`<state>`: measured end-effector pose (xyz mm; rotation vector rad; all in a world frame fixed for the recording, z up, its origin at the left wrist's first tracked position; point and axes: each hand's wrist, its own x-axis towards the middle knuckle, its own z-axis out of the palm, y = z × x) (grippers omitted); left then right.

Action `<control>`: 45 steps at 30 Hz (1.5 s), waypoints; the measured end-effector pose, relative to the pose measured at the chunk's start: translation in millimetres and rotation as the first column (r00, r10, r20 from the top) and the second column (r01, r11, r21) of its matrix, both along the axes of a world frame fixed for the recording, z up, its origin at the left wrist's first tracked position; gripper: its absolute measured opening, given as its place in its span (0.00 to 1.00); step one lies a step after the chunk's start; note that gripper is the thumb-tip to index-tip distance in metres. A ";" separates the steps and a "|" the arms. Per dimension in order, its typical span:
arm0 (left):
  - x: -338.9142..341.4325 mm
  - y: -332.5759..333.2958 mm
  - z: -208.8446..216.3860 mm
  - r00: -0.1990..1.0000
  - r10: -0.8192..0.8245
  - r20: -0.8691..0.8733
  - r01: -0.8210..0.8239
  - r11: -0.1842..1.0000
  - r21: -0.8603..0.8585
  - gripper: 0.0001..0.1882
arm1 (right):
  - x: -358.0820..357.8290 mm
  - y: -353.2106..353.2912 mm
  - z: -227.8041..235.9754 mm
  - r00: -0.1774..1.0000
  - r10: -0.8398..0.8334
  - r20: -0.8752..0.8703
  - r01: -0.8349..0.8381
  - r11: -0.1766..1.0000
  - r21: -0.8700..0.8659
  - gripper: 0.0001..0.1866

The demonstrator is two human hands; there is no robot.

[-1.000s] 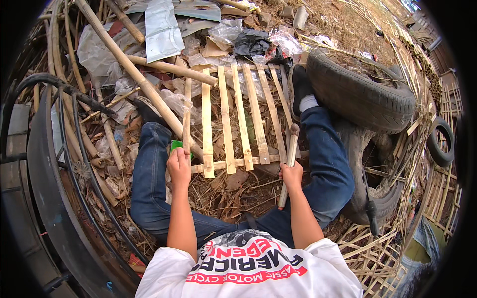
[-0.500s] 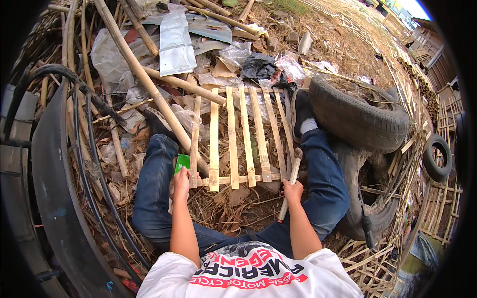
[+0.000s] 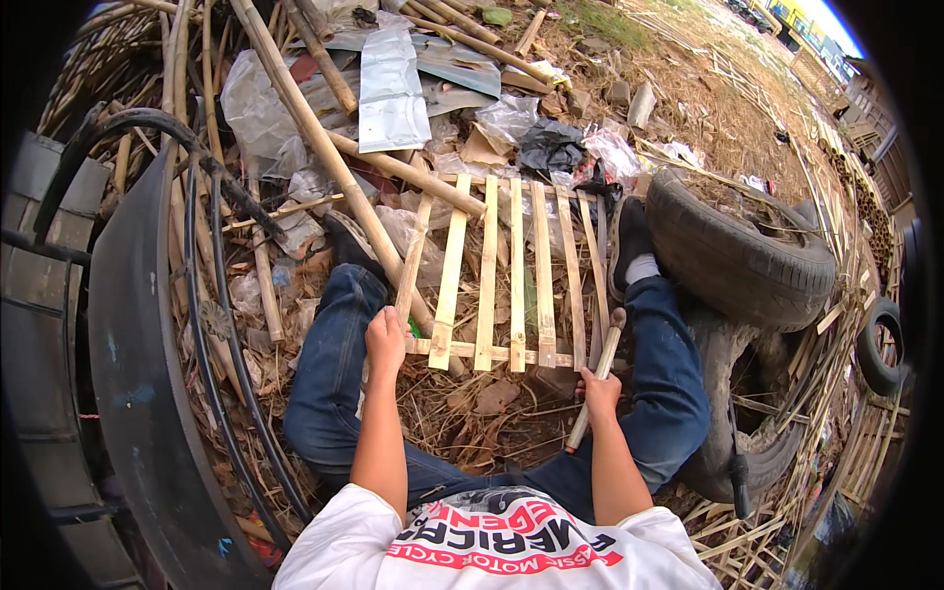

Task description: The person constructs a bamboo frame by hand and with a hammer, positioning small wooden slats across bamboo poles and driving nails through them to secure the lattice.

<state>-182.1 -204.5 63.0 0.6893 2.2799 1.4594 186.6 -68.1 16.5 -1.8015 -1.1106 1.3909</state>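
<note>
Nearest my cam was a white short-sleeved T-shirt w/ a printed front (image 3: pixel 492 565). Past it, legs in blue denim jeans (image 3: pixel 664 369) were bent & splayed, prob. to leave room btwn them. My right grip (image 3: pixel 598 393) was wrapped round a pale, rod-like tool w/ a brown knobbed end (image 3: pixel 611 344), knob pointing away; held mid-length, I'd guess, for balance. Couldn't tell if its knuckles touched the slats nearby.

My left grip (image 3: pixel 386 344) pinched the near end of the outermost slat on a pale, ladder-like bamboo frame (image 3: pixel 517 280), prob. to steady that corner. A bright-green thing (image 3: pixel 414 329), mostly hidden, peeked out just beside it. The frame lay btwn the shins, slats running away from me.

A long, round tan pole (image 3: pixel 315 147) passed under its left slat, maybe propping that side; a shorter, thick tan pole (image 3: pixel 423 182) ended over the far-left slats, contact unclear. Black shoes (image 3: pixel 634 236) flanked the far end, perhaps penning it in. Off right was a worn grey-black rubber tyre (image 3: pixel 737 261); farther back, crumpled black plastic (image 3: pixel 551 145) & a dull silver metal sheet (image 3: pixel 391 93) lay on littered ground, seemingly just dumped.
</note>
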 end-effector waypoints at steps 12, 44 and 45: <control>-39.6 9.6 -5.1 0.977 -0.147 -0.152 0.138 0.988 -0.069 0.21 | -6.8 -5.8 -10.0 0.973 -0.002 -0.229 -0.009 0.999 -0.049 0.11; -114.9 31.3 -0.4 0.820 -0.243 -0.518 0.142 0.964 -0.226 0.20 | -15.0 -7.8 -7.6 0.865 -0.240 -0.439 0.170 0.966 -0.193 0.10; -115.6 35.2 1.3 0.816 -0.234 -0.529 0.139 0.967 -0.214 0.20 | -14.4 -7.1 -6.6 0.866 -0.251 -0.433 0.186 0.965 -0.187 0.10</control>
